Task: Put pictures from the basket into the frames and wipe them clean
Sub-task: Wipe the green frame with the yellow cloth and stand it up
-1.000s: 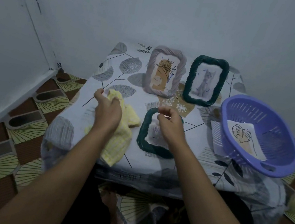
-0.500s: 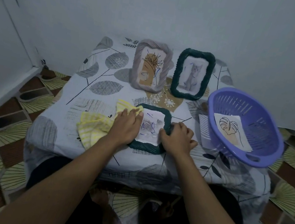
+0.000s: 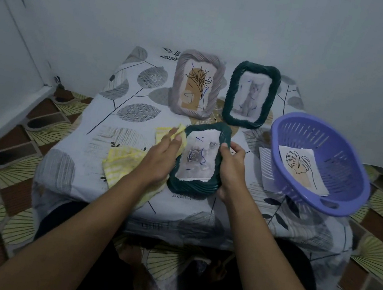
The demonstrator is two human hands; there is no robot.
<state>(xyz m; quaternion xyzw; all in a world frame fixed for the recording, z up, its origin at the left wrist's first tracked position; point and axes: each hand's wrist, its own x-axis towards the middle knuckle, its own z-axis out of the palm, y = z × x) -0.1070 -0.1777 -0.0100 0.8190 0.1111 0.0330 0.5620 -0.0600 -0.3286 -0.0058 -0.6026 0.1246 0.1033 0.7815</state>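
A dark green frame with a grey rose picture is tilted up off the table between my hands. My right hand grips its right edge. My left hand holds a yellow checked cloth against the frame's left edge. Two filled frames stand at the back: a grey one with a plant drawing and a green one with a cat photo. The purple basket at the right holds a leaf drawing.
The small table has a leaf-print cover and stands in a corner between pale walls. A white sheet lies partly under the basket. Patterned floor tiles surround the table. My knees are under its front edge.
My left hand brought the yellow cloth from the table's left onto the frame. My right hand shifted to the frame's right edge, and the frame now tilts up from lying flat.
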